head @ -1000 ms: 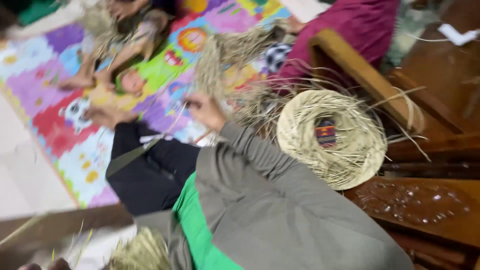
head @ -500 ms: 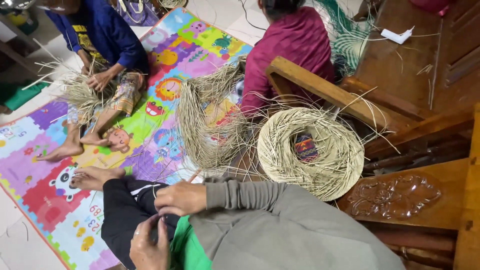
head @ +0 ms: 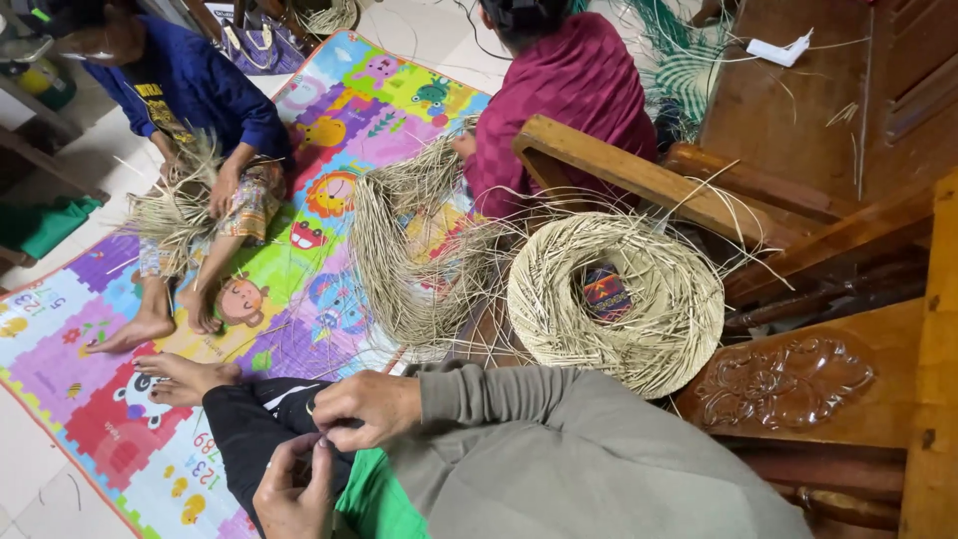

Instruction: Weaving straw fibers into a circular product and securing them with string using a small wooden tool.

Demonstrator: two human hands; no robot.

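My right hand (head: 364, 409), in a grey sleeve, rests over my lap on black trousers (head: 249, 424). My left hand (head: 294, 489) comes up from below and meets it. Both hands have their fingertips pinched together on what looks like a thin straw strand (head: 321, 442), too fine to see clearly. My bare foot (head: 185, 374) lies on the colourful play mat (head: 100, 399). A round woven straw piece (head: 649, 344) with loose ends sits just beyond my right arm.
A loose straw bundle (head: 404, 269) lies on the mat. A person in blue (head: 195, 95) sits at left handling straw, and a person in maroon (head: 579, 90) sits at the back. Carved wooden furniture (head: 798, 389) fills the right side.
My right hand came back from the straw down to my lap. My left hand rose into view and met it. The view swung to show the seated people.
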